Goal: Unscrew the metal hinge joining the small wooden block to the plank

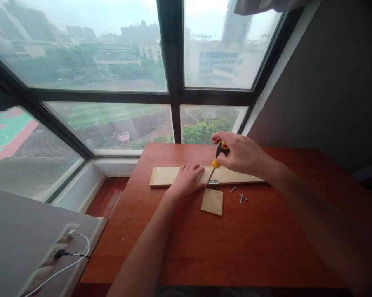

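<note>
My right hand [240,152] is closed around the black and yellow handle of a screwdriver [216,163]. The screwdriver leans, its tip down at a small metal hinge [213,182] on the near edge of a long pale wooden board [163,176]. Flat on the board lies my left hand [188,178], fingers stretched out, its thumb close to the hinge. Just below the hinge, a small square piece of wood [212,202] with two holes near its top edge rests on the table. Whether a screw sits under the tip is too small to tell.
Several loose screws [242,198] lie on the reddish wooden table [204,251], right of the square piece. A window [172,97] rises behind the table's far edge. At lower left, a white cable [88,243] runs from wall sockets [51,253] beside the table.
</note>
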`<state>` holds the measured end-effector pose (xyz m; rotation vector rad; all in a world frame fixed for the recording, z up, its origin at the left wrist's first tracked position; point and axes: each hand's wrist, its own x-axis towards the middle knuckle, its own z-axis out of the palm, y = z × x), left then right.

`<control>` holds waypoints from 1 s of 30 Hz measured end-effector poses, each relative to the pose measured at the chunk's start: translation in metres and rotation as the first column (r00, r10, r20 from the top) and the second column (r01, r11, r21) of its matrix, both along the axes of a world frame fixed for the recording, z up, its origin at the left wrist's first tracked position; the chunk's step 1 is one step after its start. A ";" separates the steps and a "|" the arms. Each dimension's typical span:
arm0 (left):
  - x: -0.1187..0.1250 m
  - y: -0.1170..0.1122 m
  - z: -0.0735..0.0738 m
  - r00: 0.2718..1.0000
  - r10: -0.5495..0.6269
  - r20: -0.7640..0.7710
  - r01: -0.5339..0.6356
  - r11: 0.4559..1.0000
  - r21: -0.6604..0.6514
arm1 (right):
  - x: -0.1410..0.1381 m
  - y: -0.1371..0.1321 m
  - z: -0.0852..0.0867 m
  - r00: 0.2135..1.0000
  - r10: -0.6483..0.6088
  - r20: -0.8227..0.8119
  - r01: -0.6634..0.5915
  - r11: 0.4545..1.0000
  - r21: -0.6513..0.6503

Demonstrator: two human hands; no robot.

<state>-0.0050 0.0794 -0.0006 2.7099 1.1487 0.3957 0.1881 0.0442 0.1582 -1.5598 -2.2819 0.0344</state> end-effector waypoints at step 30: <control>0.001 -0.001 0.002 1.000 0.009 0.018 -0.008 1.000 -0.025 | -0.005 -0.002 -0.004 0.997 -0.070 0.040 0.068 0.996 0.051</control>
